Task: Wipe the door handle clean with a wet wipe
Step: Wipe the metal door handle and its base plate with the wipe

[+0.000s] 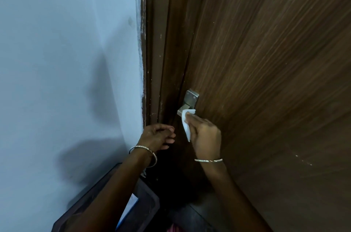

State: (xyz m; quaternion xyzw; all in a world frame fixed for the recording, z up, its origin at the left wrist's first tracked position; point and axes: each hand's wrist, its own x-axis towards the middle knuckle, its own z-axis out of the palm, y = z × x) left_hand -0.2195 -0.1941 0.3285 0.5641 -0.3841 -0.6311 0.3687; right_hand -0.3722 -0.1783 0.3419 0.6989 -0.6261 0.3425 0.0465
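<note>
My right hand [206,136] is pinched around the wet wipe [186,125], thumb and fingertips bunching its top against the door handle [182,110], while the loose lower corner hangs free below my knuckles. The handle is a squared metal lever that juts out from its steel backplate [192,98] near the left edge of the brown door [266,79], close to the frame [157,60]. My left hand [158,136] holds nothing; its fingers are loosely curled and it hovers just beside the frame, apart from the handle. The wipe is thin, limp and damp, so I expect it to fold and slide in my fingers unless I keep it wadded; pressing with the pads behind it should serve better than dragging by a corner. The lever looks stiff and smooth, likely slippery once wet, and it may swing down under pressure. I would wrap the wipe round the bar and take hold along its length, working from the pivot outward. Its underside is hidden from me.
</note>
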